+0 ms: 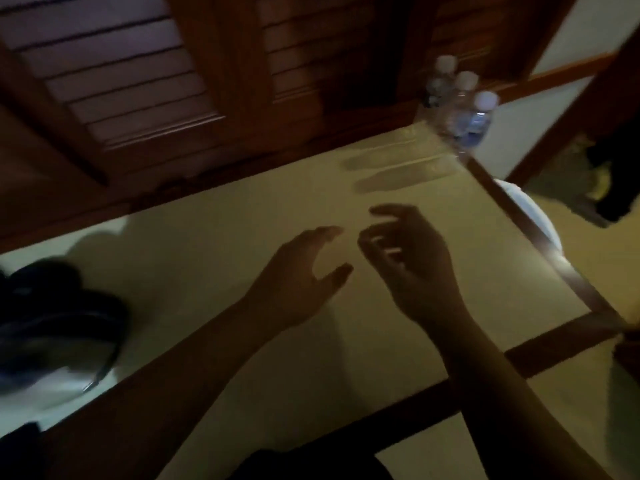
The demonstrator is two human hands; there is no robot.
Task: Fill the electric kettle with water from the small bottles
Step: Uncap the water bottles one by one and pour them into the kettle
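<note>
Three small clear water bottles [460, 105] with white caps stand together at the far right corner of the pale table [225, 237]. A dark, blurred object that may be the electric kettle [55, 320] sits at the table's left edge. My left hand [301, 278] hovers over the middle of the table, fingers relaxed and spread, holding nothing. My right hand [408, 258] hangs just to its right with fingers loosely curled and empty. Both hands are well short of the bottles.
Wooden louvered doors [138, 81] rise behind the table. A dark wooden rim [519, 216] borders the table's right and near sides. A white round object [533, 209] lies below the right edge. Dark cloth [609, 174] hangs at the far right.
</note>
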